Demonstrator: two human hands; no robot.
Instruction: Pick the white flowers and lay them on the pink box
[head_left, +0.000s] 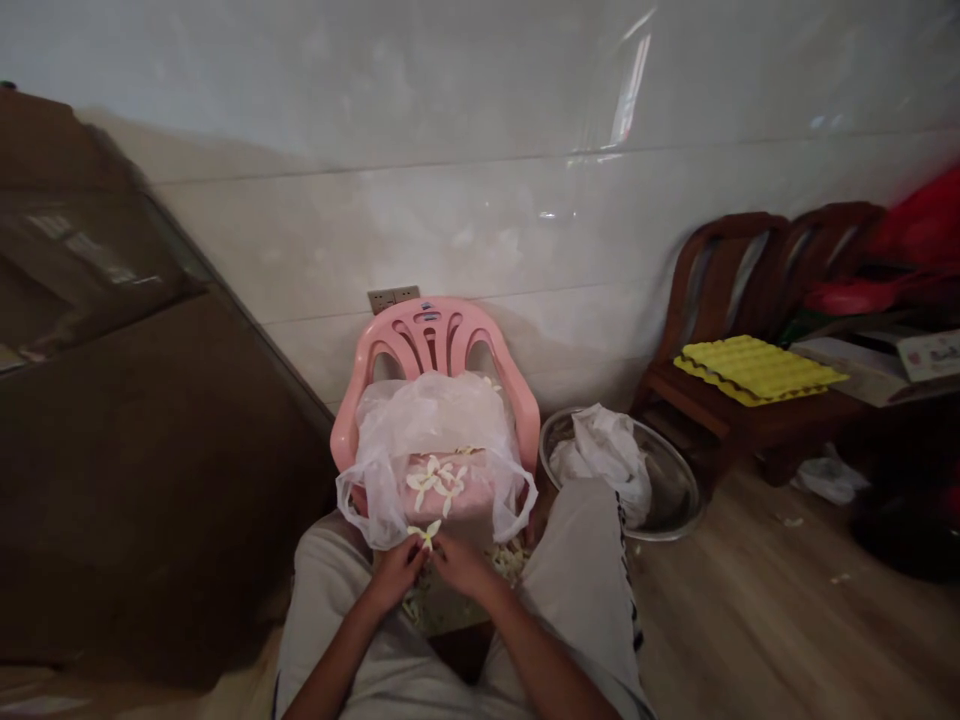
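My left hand [400, 572] and my right hand [459, 564] meet low in the middle, between my knees. Their closed fingertips pinch a pale yellow-white flower [426, 533] with spread petals. Just beyond it, several similar loose flowers [438, 481] lie at the front of a small pink plastic chair [530, 415]. A thin whitish plastic bag [431, 420] rests on the seat, its handles hanging to either side. What fills the bag is mostly hidden. Below my hands, pale plant pieces [510, 560] lie in and around a low container that I cannot make out well.
To the right, a metal basin [679, 500] holds a white plastic bag [607, 455]. A wooden chair [694, 395] beyond it carries yellow egg trays [757, 368]. A large brown cabinet-like panel [165, 480] stands on the left, and a tiled wall [465, 200] lies ahead.
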